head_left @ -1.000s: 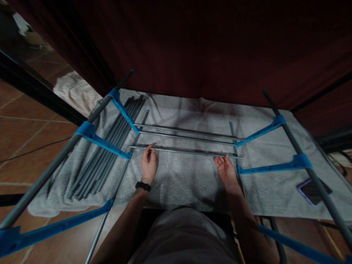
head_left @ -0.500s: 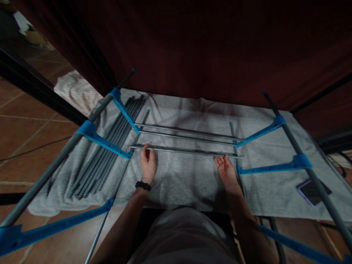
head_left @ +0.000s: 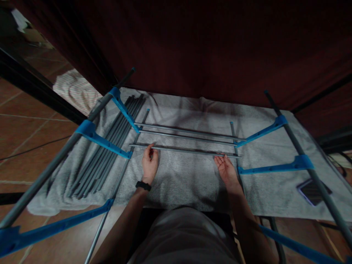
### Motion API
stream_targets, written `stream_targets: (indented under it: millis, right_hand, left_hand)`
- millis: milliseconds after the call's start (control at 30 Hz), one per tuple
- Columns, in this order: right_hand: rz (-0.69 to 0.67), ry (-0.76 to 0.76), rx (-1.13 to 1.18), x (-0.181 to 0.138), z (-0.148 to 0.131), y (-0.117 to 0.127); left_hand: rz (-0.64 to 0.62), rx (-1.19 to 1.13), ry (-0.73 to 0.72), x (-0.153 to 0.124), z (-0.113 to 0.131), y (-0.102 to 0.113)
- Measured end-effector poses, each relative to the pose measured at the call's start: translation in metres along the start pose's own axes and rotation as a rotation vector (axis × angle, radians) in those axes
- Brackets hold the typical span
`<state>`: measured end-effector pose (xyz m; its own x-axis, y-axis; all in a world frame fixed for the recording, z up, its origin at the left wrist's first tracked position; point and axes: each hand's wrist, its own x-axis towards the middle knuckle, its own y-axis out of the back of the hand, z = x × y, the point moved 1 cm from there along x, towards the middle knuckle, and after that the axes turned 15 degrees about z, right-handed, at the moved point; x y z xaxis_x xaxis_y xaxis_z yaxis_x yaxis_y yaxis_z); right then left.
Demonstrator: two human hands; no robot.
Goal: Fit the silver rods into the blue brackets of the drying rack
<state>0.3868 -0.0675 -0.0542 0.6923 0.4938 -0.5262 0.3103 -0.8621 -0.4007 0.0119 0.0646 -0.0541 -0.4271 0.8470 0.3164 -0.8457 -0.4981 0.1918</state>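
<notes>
A thin grey metal rod (head_left: 184,150) lies crosswise between my two hands, nearer to me than two similar rods (head_left: 187,138) that span the frame. Near its left end, my left hand (head_left: 150,163), with a black band on the wrist, pinches the rod between thumb and fingers. My right hand (head_left: 226,168), palm up, has its thumb and fingers closed on the rod close to the right end. Blue plastic brackets stand at both sides: the left bracket (head_left: 110,143) and the right bracket (head_left: 272,167) join grey side poles. The held rod's ends appear apart from the brackets.
Several loose grey tubes (head_left: 110,146) lie in a bundle on the grey cloth (head_left: 187,183) at left. A phone (head_left: 313,191) rests at right, by the right side pole (head_left: 327,203). A dark red curtain (head_left: 209,51) hangs behind.
My left hand has slid slightly to the right along the rod. The rod and my right hand have barely shifted.
</notes>
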Motion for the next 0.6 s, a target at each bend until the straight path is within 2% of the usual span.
stream_targets:
  millis: [167,600]
  right_hand:
    - [0.001,-0.016,-0.015,0.0023,0.0009,0.0019]
    - [0.010,-0.026,-0.039,0.0044,0.0008,0.0022]
  left_hand:
    - [-0.029,0.031,-0.051,-0.0003,-0.0028,-0.0005]
    - [-0.075,0.015,0.001,-0.0036,-0.0033,-0.0023]
